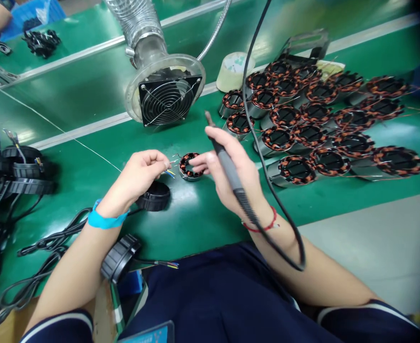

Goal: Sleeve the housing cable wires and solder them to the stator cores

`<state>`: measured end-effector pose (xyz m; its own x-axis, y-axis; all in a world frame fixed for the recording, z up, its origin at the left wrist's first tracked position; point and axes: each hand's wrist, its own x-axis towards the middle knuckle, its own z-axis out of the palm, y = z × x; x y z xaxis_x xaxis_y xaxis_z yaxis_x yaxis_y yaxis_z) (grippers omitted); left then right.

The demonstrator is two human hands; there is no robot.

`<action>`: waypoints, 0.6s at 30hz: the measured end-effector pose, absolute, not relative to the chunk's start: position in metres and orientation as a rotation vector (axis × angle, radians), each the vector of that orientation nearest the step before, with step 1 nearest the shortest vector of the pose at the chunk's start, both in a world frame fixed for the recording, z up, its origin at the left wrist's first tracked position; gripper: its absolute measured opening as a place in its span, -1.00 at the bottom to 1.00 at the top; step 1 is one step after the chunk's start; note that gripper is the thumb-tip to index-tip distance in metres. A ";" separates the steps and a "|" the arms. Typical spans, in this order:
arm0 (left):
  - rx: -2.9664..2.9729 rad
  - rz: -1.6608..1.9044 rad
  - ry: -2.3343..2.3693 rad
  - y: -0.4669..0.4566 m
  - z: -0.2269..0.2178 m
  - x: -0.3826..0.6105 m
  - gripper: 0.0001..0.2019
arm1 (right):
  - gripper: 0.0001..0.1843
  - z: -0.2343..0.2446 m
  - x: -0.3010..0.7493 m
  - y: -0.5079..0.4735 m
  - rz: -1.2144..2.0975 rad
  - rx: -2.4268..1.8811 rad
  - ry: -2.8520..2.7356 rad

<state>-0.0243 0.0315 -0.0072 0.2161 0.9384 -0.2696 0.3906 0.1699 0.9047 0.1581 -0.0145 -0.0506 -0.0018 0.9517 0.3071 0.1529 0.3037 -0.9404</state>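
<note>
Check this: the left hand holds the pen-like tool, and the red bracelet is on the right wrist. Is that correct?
Not quite: the head view shows the pen-like tool in the right hand. The red bracelet is on the right wrist, as you say.

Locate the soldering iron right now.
In the head view, the soldering iron is just right of centre, held in the right hand, its tip right of the black fan.
</note>
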 end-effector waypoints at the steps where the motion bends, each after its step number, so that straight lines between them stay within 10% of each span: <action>1: 1.399 0.643 1.374 0.036 -0.009 -0.024 -0.90 | -0.56 -0.050 0.163 -0.016 0.830 -1.112 -1.465; 18: 1.373 0.549 1.431 0.044 -0.010 -0.024 -0.91 | -0.85 -0.074 0.174 -0.022 0.339 -0.973 -1.432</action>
<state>-0.0240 0.0435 -0.0095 0.1851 0.9171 -0.3531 0.4453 0.2420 0.8621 0.1742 -0.0218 -0.0743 0.1702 0.7220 0.6706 0.3452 0.5937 -0.7268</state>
